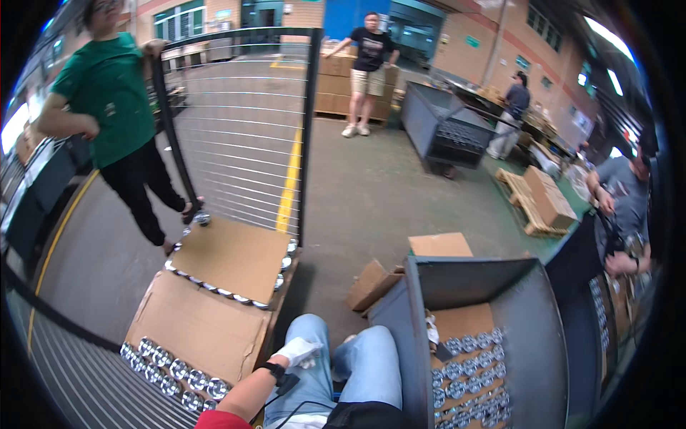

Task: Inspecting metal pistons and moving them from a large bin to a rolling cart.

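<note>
- The wearer's left hand (300,350), in a white glove, is over the left thigh. Its fingers seem loosely bent, but I cannot tell how far open they are or whether they hold anything. The right hand is out of view.
- Shiny round metal parts (171,368) stand in rows at the near end of a wire-sided cart (311,143), left of the wearer. More metal parts (468,368) lie in a grey metal bin (413,307) on the right.
- In the cart, a plain cardboard sheet (200,322) lies just beyond the near rows. Farther off, an upper cardboard sheet (232,259) covers parts whose edges peep out. If that sheet were pressed unevenly, the round parts beneath could tip or roll.
- One metal part (203,217) sits at the upper sheet's far left corner; a knock there might send it off the edge.
- A person in a green shirt (111,107) stands far left, an arm raised to the cart's frame. A push on it could jolt the rows, making polished surfaces knock together and scratch.
- A thin dark cable (304,404) crosses the wearer's lap near the left wrist; it might snag during a reach between cart and bin.
</note>
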The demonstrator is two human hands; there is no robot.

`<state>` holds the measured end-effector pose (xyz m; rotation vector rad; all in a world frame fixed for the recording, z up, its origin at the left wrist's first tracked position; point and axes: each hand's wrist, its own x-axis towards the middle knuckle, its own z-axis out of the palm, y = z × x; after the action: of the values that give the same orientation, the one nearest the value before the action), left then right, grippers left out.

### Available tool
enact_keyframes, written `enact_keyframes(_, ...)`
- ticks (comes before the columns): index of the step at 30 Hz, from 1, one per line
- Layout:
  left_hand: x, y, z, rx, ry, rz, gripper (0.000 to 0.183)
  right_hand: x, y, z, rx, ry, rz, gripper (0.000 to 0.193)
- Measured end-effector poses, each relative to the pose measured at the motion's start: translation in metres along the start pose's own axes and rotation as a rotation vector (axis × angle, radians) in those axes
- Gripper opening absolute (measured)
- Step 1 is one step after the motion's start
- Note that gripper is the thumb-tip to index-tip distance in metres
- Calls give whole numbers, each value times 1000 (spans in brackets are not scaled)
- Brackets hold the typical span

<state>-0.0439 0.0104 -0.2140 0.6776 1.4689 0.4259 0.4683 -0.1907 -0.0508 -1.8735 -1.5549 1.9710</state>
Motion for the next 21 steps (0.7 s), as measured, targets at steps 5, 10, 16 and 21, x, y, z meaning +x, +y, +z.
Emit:
enact_keyframes(5, -1, 4, 17, 129, 5, 143, 49, 95, 14, -46, -244, -91, -154, 34)
enact_keyframes(10, 8, -1, 35, -134, -42, 11, 42, 138, 28, -78, -403, -143, -265, 33)
enact_keyframes(16, -15, -31, 61, -3, -301, -332, 40, 100, 94, -72, -433, 38, -282, 31)
enact_keyframes(21, -40, -103, 113, -43, -492, -154, 49, 62, 187, 8, -429, 226, -269, 31)
